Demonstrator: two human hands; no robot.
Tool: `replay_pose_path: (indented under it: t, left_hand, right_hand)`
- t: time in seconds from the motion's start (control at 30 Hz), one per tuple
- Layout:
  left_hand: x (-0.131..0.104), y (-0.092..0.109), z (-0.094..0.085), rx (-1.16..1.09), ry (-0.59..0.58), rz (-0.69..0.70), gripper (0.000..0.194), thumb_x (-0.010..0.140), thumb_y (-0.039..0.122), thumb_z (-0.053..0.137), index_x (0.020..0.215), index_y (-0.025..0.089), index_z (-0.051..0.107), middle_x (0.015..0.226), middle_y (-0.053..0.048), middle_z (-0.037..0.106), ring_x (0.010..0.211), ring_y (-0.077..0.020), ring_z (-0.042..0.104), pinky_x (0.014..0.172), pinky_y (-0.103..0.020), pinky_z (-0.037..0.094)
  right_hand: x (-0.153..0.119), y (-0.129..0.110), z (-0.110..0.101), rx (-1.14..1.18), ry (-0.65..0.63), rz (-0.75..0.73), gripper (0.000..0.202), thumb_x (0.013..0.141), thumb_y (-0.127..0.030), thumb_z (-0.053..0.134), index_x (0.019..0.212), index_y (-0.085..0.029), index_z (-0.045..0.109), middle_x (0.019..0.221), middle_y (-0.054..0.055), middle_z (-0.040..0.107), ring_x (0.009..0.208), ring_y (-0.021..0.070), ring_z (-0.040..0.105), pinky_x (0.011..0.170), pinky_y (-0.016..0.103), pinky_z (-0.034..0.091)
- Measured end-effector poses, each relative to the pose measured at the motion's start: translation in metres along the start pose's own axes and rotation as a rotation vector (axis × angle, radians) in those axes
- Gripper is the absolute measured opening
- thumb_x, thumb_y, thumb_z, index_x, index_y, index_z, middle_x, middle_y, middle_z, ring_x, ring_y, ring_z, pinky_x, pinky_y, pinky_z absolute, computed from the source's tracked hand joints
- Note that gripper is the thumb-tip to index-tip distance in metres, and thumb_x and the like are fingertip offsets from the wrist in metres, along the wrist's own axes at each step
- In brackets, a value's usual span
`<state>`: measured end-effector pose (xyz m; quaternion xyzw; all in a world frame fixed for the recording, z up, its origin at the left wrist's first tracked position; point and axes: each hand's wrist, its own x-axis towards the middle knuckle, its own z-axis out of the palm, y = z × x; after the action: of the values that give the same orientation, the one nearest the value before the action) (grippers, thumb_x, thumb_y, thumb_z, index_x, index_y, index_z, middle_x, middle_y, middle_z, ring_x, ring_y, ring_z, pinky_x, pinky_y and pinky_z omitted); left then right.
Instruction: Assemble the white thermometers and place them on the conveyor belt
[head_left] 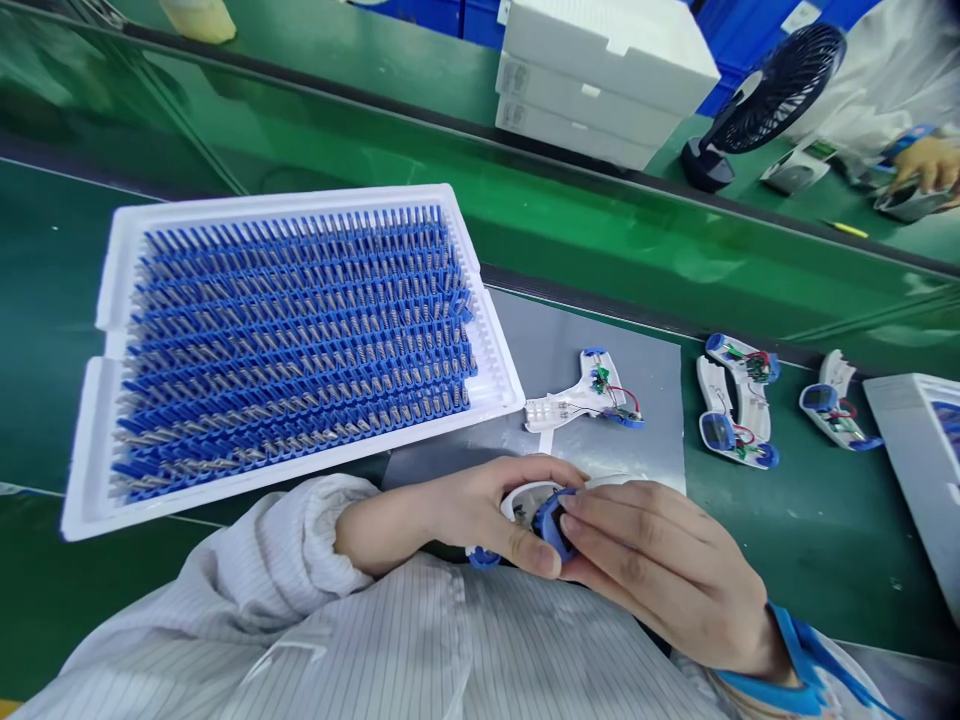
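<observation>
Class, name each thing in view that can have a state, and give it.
Left hand: holding white-and-blue housing
Right hand: holding same housing
White tray: loaded with rows of blue parts
Shell on grey mat: open, wires exposed
Shells at right: open, wires exposed
White boxes: stacked
Fan: standing; running or not, unclear

A green bench [810, 540] bears a white tray [91, 450], a grey mat [645, 385] and (farther right) white housings [753, 402].
</observation>
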<state>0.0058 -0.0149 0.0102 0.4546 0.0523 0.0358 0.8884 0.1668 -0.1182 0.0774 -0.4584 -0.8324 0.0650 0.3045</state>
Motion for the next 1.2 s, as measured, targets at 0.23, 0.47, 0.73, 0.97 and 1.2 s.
replay_pose_path:
  t: [0.23, 0.47, 0.73, 0.97, 1.2]
  left_hand:
    - [0.001, 0.0, 0.002, 0.049, 0.03, 0.007, 0.061, 0.058, 0.05, 0.078, 0.104, 0.018, 0.056, 0.114, -0.007, 0.05, 0.116, -0.0262, 0.043, 0.1, -0.038, 0.034]
    - [0.002, 0.002, 0.004, -0.019, 0.033, -0.029, 0.058, 0.058, 0.048, 0.079, 0.101, 0.017, 0.056, 0.083, 0.002, 0.049, 0.076, -0.0116, 0.045, 0.072, -0.024, 0.038]
    - [0.003, 0.001, 0.006, 0.059, 0.098, -0.133, 0.057, 0.058, 0.05, 0.078, 0.099, 0.017, 0.057, 0.084, 0.001, 0.048, 0.082, -0.0144, 0.044, 0.076, -0.027, 0.037]
    - [0.004, -0.005, 0.007, -0.01, 0.155, -0.162, 0.055, 0.057, 0.048, 0.079, 0.097, 0.017, 0.059, 0.082, 0.003, 0.052, 0.081, -0.0133, 0.046, 0.077, -0.026, 0.038]
    - [0.005, -0.01, 0.008, -0.296, 0.182, -0.299, 0.076, 0.043, 0.051, 0.085, 0.103, 0.017, 0.054, 0.074, 0.002, 0.055, 0.067, -0.0099, 0.05, 0.06, -0.022, 0.04]
  right_hand:
    - [-0.003, 0.002, 0.0, 0.12, -0.008, 0.095, 0.007, 0.09, -0.017, 0.057, 0.091, -0.014, 0.063, 0.084, 0.006, 0.067, 0.082, 0.0145, 0.062, 0.071, 0.027, 0.055]
    - [-0.007, 0.017, -0.001, 0.084, -0.118, 0.112, 0.034, 0.094, -0.028, 0.047, 0.123, -0.009, 0.049, 0.124, 0.019, 0.047, 0.115, 0.0292, 0.047, 0.09, 0.046, 0.047]
    - [0.014, 0.017, -0.014, -0.133, -0.27, -0.032, 0.014, 0.09, -0.008, 0.052, 0.098, -0.009, 0.063, 0.104, 0.011, 0.065, 0.106, 0.0263, 0.052, 0.081, 0.04, 0.045]
    - [0.029, 0.013, -0.015, -0.295, -0.368, -0.156, 0.03, 0.094, -0.009, 0.04, 0.076, -0.011, 0.065, 0.103, 0.008, 0.064, 0.106, 0.0248, 0.051, 0.086, 0.039, 0.044]
    - [0.018, 0.014, -0.02, -0.217, -0.221, -0.103, 0.019, 0.088, -0.006, 0.047, 0.082, -0.015, 0.062, 0.091, 0.005, 0.062, 0.096, 0.0212, 0.053, 0.078, 0.035, 0.046]
